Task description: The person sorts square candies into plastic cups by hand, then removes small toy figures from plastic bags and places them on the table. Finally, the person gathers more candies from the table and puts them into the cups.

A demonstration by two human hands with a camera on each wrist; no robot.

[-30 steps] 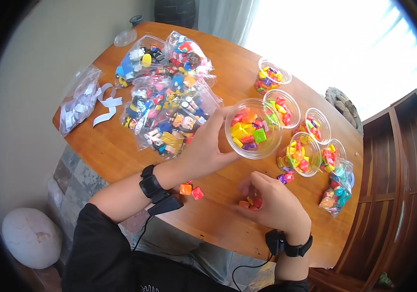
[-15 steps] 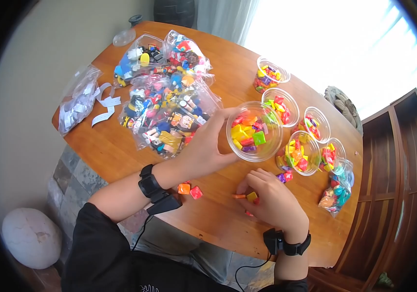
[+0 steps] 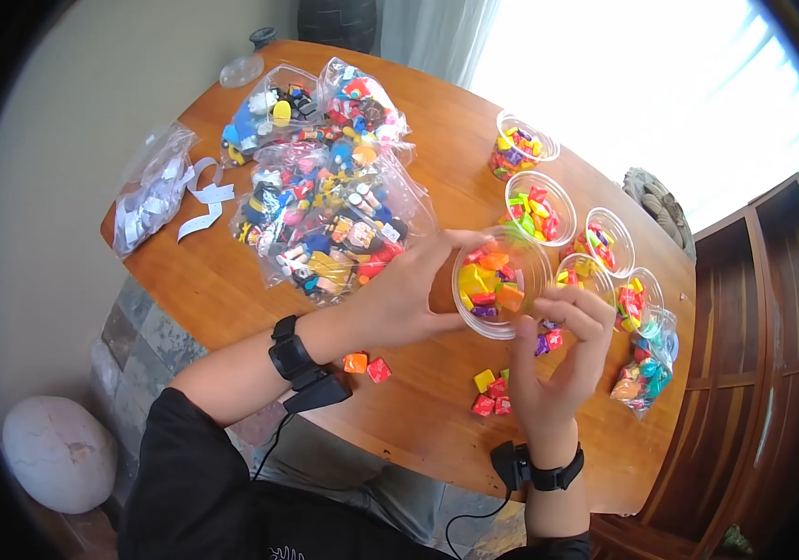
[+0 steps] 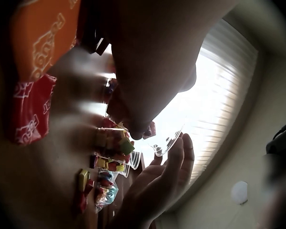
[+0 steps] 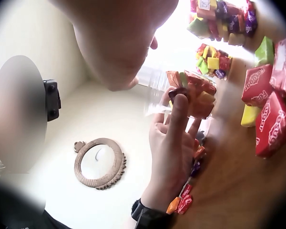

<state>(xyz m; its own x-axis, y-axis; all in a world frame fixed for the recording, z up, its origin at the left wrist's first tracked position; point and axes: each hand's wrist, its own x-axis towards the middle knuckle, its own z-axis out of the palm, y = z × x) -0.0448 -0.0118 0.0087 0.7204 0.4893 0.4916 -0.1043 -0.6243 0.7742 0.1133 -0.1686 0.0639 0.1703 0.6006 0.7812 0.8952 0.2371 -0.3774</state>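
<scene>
My left hand (image 3: 413, 285) holds a clear plastic cup (image 3: 488, 328) by its side, tilted above the table. Wrapped candies (image 3: 480, 279) in yellow, orange, red and purple lie inside it. At the cup's right rim is my right hand (image 3: 563, 359), its fingers loosely bent and no candy visible between them. An orange candy (image 3: 510, 297) shows in the cup close to those fingertips. Below, a small group of red, yellow and green candies (image 3: 484, 404) lies on the table. An orange candy (image 3: 355, 363) and a red candy (image 3: 379, 371) are near my left wrist.
Several candy-filled clear cups (image 3: 571, 217) stand at the right, with a bag of colourful pieces (image 3: 644, 373) beside them. Plastic bags of small figures (image 3: 325, 219) cover the left part of the wooden table (image 3: 437, 103). White paper strips (image 3: 205, 210) lie farther left.
My right hand has risen from the candies on the table to the cup's rim. An orange candy now shows in the cup. The cup has moved slightly right and toward me.
</scene>
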